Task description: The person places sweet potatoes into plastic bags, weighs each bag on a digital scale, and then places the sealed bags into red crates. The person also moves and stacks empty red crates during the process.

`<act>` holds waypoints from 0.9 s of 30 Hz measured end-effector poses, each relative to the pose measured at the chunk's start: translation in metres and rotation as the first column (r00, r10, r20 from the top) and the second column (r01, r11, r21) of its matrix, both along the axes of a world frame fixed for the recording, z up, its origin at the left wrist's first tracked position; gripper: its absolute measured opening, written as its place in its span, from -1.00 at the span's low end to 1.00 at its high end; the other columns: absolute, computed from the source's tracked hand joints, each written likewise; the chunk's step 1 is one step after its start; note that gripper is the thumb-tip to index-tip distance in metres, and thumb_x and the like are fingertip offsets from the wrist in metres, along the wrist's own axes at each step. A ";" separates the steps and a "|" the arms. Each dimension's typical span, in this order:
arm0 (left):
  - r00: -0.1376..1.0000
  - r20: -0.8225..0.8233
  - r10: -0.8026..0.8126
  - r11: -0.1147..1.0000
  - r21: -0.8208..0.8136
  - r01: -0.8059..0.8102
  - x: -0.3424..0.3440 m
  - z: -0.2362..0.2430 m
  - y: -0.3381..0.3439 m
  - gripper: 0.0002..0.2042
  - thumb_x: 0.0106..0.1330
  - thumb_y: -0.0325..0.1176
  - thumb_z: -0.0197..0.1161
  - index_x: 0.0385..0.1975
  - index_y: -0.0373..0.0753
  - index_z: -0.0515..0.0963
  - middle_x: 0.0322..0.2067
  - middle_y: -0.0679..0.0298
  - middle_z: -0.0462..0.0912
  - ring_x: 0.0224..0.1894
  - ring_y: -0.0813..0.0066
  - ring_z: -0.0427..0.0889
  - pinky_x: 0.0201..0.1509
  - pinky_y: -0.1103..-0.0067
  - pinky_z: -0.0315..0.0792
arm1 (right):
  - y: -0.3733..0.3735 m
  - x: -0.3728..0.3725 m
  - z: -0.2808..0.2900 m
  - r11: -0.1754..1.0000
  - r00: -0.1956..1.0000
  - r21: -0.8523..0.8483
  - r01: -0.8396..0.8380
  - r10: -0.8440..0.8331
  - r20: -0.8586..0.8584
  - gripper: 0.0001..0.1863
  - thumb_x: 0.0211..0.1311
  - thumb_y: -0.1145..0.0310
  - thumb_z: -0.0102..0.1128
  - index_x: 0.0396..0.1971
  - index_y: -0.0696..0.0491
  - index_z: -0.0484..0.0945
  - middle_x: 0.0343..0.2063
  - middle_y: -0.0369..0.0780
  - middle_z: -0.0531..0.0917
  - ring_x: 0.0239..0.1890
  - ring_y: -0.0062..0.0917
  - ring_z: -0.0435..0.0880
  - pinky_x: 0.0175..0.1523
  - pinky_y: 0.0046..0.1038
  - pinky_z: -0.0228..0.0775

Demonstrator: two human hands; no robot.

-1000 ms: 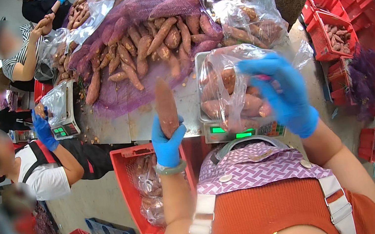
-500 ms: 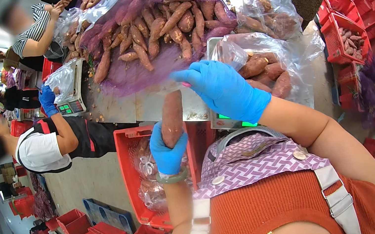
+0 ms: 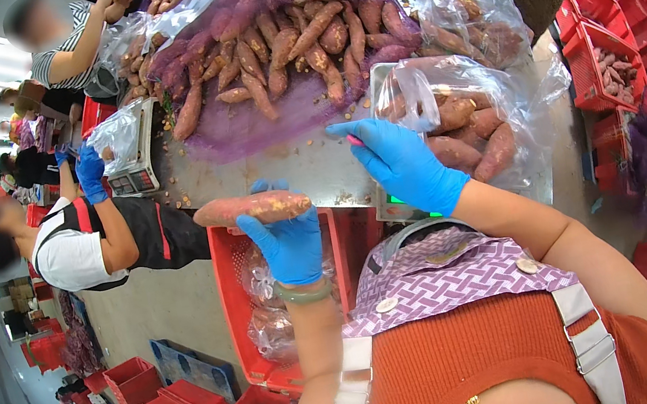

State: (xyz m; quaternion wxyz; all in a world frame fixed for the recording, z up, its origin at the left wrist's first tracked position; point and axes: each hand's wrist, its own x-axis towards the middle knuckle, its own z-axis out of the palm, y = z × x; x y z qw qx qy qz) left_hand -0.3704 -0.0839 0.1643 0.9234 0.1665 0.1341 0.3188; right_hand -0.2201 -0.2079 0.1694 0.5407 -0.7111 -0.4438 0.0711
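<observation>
tuber in left hand near open table edge

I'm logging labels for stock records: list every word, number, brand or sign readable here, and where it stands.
None can be read.
Near scale: green display, mostly hidden, unreadable.
Scale at left: front panel too small and blurred.

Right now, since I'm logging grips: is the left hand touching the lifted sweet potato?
Touching. The head view shows the left hand gripping the sweet potato, thumb against its near side, fingertips showing beyond its far side.
</observation>
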 end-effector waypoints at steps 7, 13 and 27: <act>0.993 0.073 -0.093 0.986 -0.130 0.102 0.015 -0.020 -0.012 -0.52 0.22 -0.12 0.06 0.11 -0.13 0.18 0.02 0.23 0.35 -0.01 0.39 0.40 0.02 0.50 0.41 | -0.003 -0.017 0.021 0.999 0.965 0.007 0.036 -0.036 0.260 -0.63 0.10 0.45 -0.03 -0.03 0.06 0.30 -0.47 -0.08 0.46 -0.42 -0.21 0.46 -0.35 -0.28 0.28; 0.994 -0.100 -0.036 0.999 -0.029 0.034 0.023 -0.008 -0.029 -0.52 0.25 -0.09 0.01 0.05 -0.29 0.24 -0.01 0.19 0.39 0.01 0.41 0.40 0.03 0.59 0.38 | 0.003 -0.013 0.020 0.999 0.966 -0.017 0.037 -0.031 0.256 -0.61 0.02 0.42 0.03 -0.07 0.07 0.31 -0.49 -0.12 0.48 -0.44 -0.23 0.48 -0.38 -0.30 0.32; 0.999 0.012 -0.043 0.996 0.082 0.042 0.013 -0.003 -0.041 -0.52 0.24 -0.20 0.05 0.12 -0.24 0.17 0.08 0.22 0.30 0.12 0.41 0.29 0.06 0.59 0.32 | 0.019 -0.012 -0.016 0.997 0.992 -0.039 0.064 -0.059 0.109 -0.72 0.11 0.41 -0.04 -0.14 0.05 0.42 -0.54 -0.10 0.51 -0.51 -0.29 0.53 -0.44 -0.33 0.34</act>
